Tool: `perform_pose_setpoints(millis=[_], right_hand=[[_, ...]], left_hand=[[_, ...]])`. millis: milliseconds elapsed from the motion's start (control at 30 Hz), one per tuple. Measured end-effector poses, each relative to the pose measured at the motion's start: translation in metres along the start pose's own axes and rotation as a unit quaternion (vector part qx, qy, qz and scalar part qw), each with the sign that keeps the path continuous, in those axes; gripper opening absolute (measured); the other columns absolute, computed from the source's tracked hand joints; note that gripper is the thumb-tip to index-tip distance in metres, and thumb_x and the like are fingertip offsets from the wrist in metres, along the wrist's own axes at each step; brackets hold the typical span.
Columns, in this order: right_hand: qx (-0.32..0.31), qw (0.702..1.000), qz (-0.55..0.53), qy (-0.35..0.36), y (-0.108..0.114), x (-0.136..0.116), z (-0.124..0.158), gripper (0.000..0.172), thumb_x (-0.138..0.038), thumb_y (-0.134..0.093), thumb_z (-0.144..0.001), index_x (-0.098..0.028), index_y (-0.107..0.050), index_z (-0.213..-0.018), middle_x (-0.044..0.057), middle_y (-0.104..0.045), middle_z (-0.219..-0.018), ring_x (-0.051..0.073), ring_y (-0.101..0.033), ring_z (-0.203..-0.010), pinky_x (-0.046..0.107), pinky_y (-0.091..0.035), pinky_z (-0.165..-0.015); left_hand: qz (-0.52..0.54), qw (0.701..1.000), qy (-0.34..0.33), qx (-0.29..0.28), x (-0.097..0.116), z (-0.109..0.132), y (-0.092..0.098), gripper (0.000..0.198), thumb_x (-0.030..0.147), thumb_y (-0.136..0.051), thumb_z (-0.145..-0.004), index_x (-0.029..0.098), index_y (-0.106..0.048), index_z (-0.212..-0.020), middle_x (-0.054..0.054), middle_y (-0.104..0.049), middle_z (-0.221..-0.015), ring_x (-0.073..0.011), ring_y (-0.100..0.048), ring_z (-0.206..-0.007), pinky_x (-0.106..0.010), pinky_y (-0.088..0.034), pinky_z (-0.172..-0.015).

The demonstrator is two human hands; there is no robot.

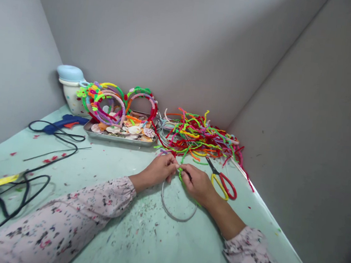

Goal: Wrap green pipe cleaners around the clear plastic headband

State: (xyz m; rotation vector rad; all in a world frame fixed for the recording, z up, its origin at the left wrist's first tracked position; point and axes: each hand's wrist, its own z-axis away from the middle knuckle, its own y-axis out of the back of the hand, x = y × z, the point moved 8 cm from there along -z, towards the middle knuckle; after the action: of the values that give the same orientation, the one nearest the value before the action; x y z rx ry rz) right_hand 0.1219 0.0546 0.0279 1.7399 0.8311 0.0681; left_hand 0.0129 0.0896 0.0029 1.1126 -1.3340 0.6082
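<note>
A thin grey hoop hangs in a curve below my two hands, over the pale green table. My left hand is closed, its thumb and fingers pinched at the hoop's upper left end. Close beside it, almost touching, my right hand is closed around a bright green fuzzy stem, which meets the hoop between my fingertips. The fingers cover the spot where stem and hoop meet, so the wrapping there is hidden.
Scissors with red and yellow handles lie right of my right hand. Behind are a heap of fuzzy stems and a metal tray of shells and wrapped hoops. A blue glue gun, its black cord and a cup stand left.
</note>
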Motion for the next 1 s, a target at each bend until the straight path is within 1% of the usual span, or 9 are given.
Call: perform_pose_setpoints(millis=[233, 533, 1000], right_hand=[[-0.005, 1.0, 0.016, -0.002, 0.0002, -0.0005, -0.0017, 0.02, -0.02, -0.042, -0.09, -0.019, -0.058, -0.102, 0.005, -0.065, -0.093, 0.016, -0.06, -0.082, 0.024, -0.041, -0.07], [-0.001, 0.999, 0.035, -0.01, 0.0005, -0.0022, -0.0037, 0.019, -0.019, -0.044, -0.089, -0.019, -0.06, -0.098, 0.005, -0.067, -0.09, 0.016, -0.061, -0.078, 0.024, -0.041, -0.067], [0.018, 1.0, -0.016, 0.006, 0.0038, -0.0015, 0.0, 0.02, -0.02, -0.045, -0.087, -0.02, -0.06, -0.101, 0.005, -0.066, -0.089, 0.017, -0.06, -0.081, 0.026, -0.042, -0.073]], left_hand=[[-0.005, 1.0, -0.003, -0.003, 0.0034, 0.0008, 0.0007, 0.019, 0.034, -0.046, -0.085, 0.016, -0.049, -0.078, 0.004, -0.053, -0.051, -0.0074, -0.051, -0.043, -0.017, -0.037, -0.046], [0.001, 1.0, 0.004, 0.004, -0.0019, -0.0008, 0.0, 0.019, 0.034, -0.046, -0.085, 0.016, -0.049, -0.079, 0.004, -0.054, -0.055, -0.0068, -0.05, -0.042, -0.017, -0.036, -0.045], [0.01, 1.0, 0.01, 0.004, 0.0001, -0.0006, -0.0004, 0.021, 0.036, -0.049, -0.084, 0.016, -0.05, -0.079, 0.004, -0.054, -0.055, -0.0067, -0.05, -0.042, -0.017, -0.036, -0.045]])
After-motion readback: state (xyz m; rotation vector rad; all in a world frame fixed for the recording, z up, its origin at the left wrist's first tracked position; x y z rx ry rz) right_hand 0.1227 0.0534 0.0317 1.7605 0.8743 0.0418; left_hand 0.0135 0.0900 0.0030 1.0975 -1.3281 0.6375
